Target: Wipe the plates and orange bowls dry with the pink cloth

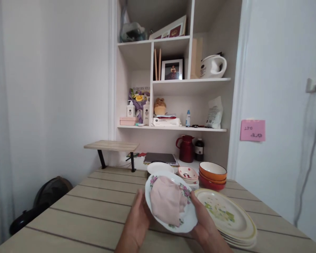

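Sitting between the left hand [140, 215] and right hand [202, 218], one plate [191, 215] holds one cloth [165, 201] above the table [94, 207]. Right fingers [194, 200] pinch its right rim; left fingers [140, 197] reach behind its left rim, their grip too hidden to tell. Right: stacked platters [239, 212], count unclear. Far right: three bowls [212, 176].

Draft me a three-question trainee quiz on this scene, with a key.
1. What lies on the flowered plate in the right grip?
2. True or false: in the picture, the red jug stands left of the dark bottle.
3. Fill in: the stacked bowls are orange at the top and ____ at the bottom.

Key:
1. A pale pink cloth.
2. True.
3. Red.
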`<action>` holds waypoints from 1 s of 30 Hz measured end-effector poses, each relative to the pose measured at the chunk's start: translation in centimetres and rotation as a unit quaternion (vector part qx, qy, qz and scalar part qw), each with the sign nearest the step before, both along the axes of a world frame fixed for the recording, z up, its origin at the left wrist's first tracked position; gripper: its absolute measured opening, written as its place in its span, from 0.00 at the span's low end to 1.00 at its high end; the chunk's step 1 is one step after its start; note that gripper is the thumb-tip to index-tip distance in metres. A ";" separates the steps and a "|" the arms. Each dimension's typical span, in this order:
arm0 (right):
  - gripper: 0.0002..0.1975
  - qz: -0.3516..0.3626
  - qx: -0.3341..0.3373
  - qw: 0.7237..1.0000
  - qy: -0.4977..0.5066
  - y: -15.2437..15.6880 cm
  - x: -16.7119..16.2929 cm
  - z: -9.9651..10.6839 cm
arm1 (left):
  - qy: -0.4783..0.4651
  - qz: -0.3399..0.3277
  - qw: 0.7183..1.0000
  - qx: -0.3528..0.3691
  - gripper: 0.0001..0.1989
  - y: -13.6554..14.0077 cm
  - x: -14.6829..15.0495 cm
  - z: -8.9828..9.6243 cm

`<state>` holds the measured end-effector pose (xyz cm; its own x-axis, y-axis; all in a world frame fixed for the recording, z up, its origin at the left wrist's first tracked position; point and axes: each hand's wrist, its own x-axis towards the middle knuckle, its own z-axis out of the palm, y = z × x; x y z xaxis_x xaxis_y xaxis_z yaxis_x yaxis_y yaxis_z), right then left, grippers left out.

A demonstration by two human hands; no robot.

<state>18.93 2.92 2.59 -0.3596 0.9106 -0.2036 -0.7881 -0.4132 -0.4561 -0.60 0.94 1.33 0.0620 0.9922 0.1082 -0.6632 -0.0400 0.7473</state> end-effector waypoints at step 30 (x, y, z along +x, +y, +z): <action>0.28 -0.145 0.494 0.589 -0.623 -2.7 -2.0 -0.4 | -0.162 -0.048 0.985 0.021 0.24 -0.9 0.8 -2.0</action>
